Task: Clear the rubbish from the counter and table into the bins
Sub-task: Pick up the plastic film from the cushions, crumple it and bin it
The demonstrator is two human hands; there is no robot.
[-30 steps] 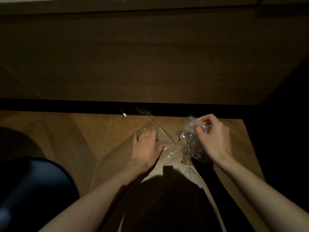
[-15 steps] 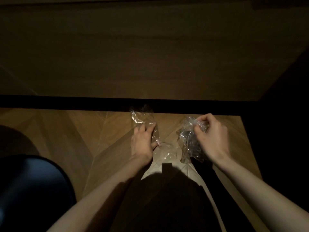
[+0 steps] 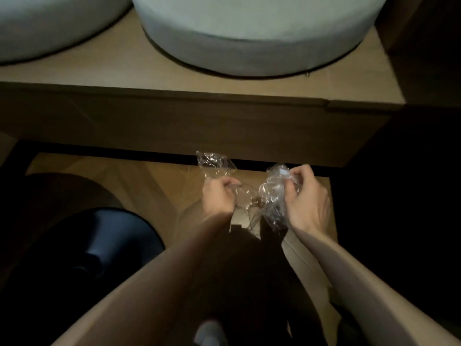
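A crumpled sheet of clear plastic wrap hangs between both my hands, above the wooden floor in front of the counter. My left hand is closed on its left part, and a loose flap sticks up above the fist. My right hand pinches the bunched right part near its top with thumb and fingertips. No bin is recognisable in this dim view.
A wooden counter runs across ahead, bearing two large pale round basins. Its dark front panel drops below the edge. A dark round object sits on the floor at the lower left. To the right all is dark.
The view has tilted up, so the counter top and basins now show. My left hand has closed into a fist on the wrap and lifted; my right hand keeps its pinch.
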